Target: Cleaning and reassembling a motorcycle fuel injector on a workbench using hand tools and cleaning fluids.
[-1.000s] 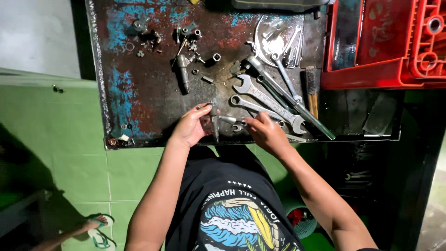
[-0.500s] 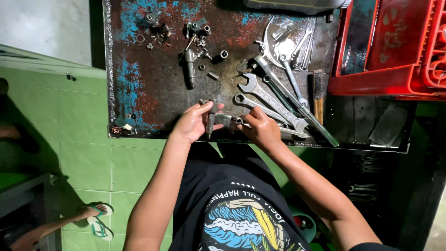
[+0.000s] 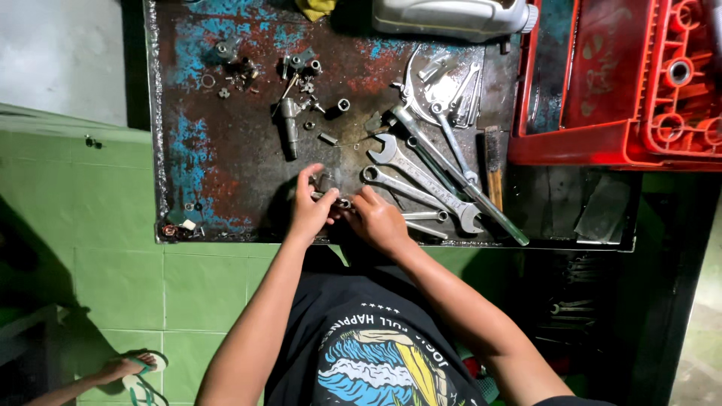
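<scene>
**A:** so what have your hands got there? Your left hand (image 3: 312,210) and right hand (image 3: 380,219) are both pinched in around a small dark metal part (image 3: 336,201) right at the near edge of the rusty, blue-flecked steel counter (image 3: 218,165), fingertips closed on it from either side.

**B:** yeah, both hands are gripping it, though the part is too small and shadowed to tell what it actually is.

**A:** Just right of your right hand there's a row of long silver open-end wrenches (image 3: 421,180), lying slanted and touching each other. A wooden-handled brush (image 3: 493,165) sits just past them.

**B:** Further up from your hands you've got a short grey metal shaft (image 3: 289,128) with loose nuts and washers (image 3: 304,71) scattered round it. A grey plastic jug (image 3: 451,16) lies at the far edge, and a red plastic crate (image 3: 617,83) is over on the right. A sandalled foot (image 3: 131,370) shows on the green tiled floor (image 3: 98,248).
</scene>
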